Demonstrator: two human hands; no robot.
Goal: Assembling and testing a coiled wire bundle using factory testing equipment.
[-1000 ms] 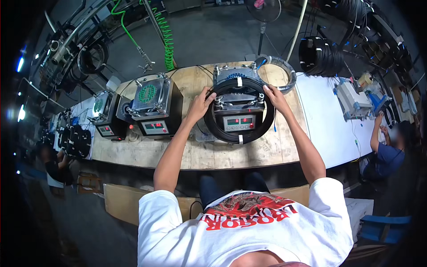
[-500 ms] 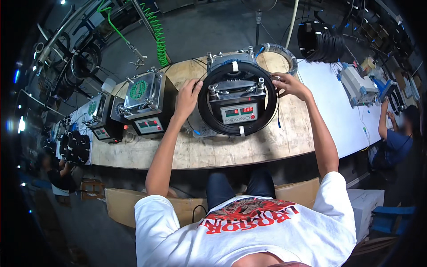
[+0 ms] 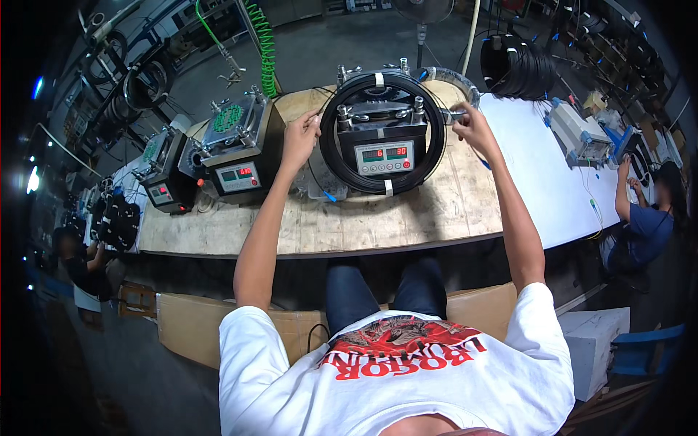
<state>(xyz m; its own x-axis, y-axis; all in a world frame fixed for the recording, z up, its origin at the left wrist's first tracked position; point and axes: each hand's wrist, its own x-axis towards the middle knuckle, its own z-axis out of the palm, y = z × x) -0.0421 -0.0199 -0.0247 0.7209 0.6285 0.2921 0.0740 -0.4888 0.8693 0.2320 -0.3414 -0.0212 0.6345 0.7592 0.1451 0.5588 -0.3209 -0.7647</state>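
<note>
A coil of thin black cable (image 3: 328, 156), bound with white tape at top and bottom, rings the front of a metal-topped machine (image 3: 422, 133) with a lit red display. My left hand (image 3: 299, 145) is at the coil's left side, its thumb and fingers pinched on a loose strand of the cable. A cable end with a blue tip (image 3: 330, 197) hangs below that hand. On the coil's right, my right hand (image 3: 474, 132) pinches with thumb and forefinger at a loose part of the cable; its other fingers are curled. A second blue tip (image 3: 486, 164) shows beside my right wrist.
Two similar machines (image 3: 236, 174) (image 3: 163, 190) stand to the left on the wooden table (image 3: 327, 236). A wrapped ring (image 3: 469, 91) lies behind the coil. Green spiral hose (image 3: 267, 54) hangs at the back. A white table (image 3: 542, 192) adjoins at right, where another person (image 3: 647, 225) works.
My right hand's fingers have drawn together into a pinch, and the blue tip there has swung up toward my wrist. The coil sits slightly higher in view. The neighbouring machine's display reads differently.
</note>
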